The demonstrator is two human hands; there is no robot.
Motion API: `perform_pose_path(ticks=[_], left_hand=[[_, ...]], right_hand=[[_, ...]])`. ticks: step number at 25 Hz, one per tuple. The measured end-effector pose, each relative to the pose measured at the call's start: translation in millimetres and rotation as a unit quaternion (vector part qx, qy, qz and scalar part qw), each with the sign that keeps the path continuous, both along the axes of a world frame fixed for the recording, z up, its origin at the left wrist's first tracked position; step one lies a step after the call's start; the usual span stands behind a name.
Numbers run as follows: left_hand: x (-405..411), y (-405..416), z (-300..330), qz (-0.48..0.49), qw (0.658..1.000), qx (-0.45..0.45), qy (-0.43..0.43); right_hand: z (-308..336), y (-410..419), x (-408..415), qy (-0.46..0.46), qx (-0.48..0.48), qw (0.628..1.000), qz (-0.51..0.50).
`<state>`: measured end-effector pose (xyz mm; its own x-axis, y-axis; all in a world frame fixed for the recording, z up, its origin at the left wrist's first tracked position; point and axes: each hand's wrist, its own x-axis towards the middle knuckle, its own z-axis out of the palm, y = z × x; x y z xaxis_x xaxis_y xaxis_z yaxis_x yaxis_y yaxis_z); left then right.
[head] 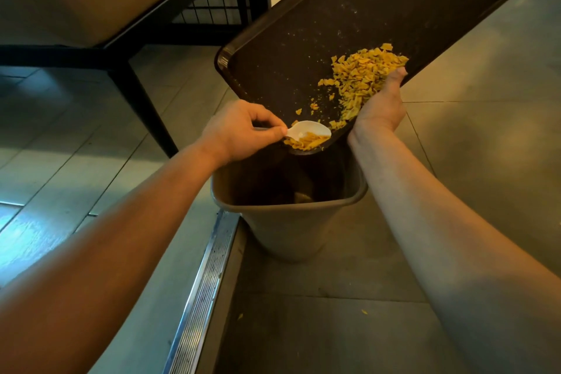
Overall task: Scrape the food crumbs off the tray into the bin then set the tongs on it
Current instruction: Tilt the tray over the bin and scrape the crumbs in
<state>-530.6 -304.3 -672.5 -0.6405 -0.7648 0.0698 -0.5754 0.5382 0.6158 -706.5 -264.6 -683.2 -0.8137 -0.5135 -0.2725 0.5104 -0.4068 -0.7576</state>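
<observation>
Midway through the scraping, by the look of it, with nothing of the second step begun. Dark tray (pixel 379 9) tilted steeply, near corner lowered over the open mouth of the bin (pixel 288 222) on the tiled floor, far end raised up and away. Held at its right edge by the right hand (pixel 381 106), thumb hooked over the rim beside the crumbs, fingers hidden underneath (so the full wrap of the grip cannot be told, only that it carries the tray). Left hand (pixel 243 130) pinching the short handle of a white plastic spoon (pixel 309 130) between thumb and forefinger, bowl laid flat on the tray's lowest corner. Yellow crumbs (pixel 361 79) in two lots: a large heap along the right edge, touching the right thumb, and a smaller clump gathered under the spoon right at the lip above the bin. Upper half of the tray already bare apart from fine specks. A couple of stray yellow bits on the floor near the bin. Judged from this: most of the pile not yet over the edge, so several more sweeps needed. Tongs nowhere in view; setting them on the tray wholly left to do, presumably once it is level again. Dark-legged table (pixel 121 48) off to the left.
</observation>
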Motion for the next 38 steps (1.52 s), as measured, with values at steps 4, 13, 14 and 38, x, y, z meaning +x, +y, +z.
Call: perform_pose_path(ticks=[4, 13, 14, 38], left_hand=[[9.0, -3.4, 6.8, 0.015, 0.999, 0.021, 0.033], [-17.1, -7.0, -4.9, 0.049, 0.996, -0.054, 0.044], [-16.8, -3.5, -5.0, 0.021, 0.998, -0.038, 0.052], [-1.3, -13.7, 6.7, 0.073, 0.994, -0.008, 0.085]], right_hand=[[0.7, -0.1, -0.1, 0.001, -0.005, 1.000, -0.003], [-0.8, -0.9, -0.7, 0.002, -0.004, 1.000, -0.006], [-0.1, -1.2, -1.0, 0.000, -0.007, 1.000, -0.006], [-1.0, -2.6, -1.1, 0.004, 0.000, 1.000, -0.012]])
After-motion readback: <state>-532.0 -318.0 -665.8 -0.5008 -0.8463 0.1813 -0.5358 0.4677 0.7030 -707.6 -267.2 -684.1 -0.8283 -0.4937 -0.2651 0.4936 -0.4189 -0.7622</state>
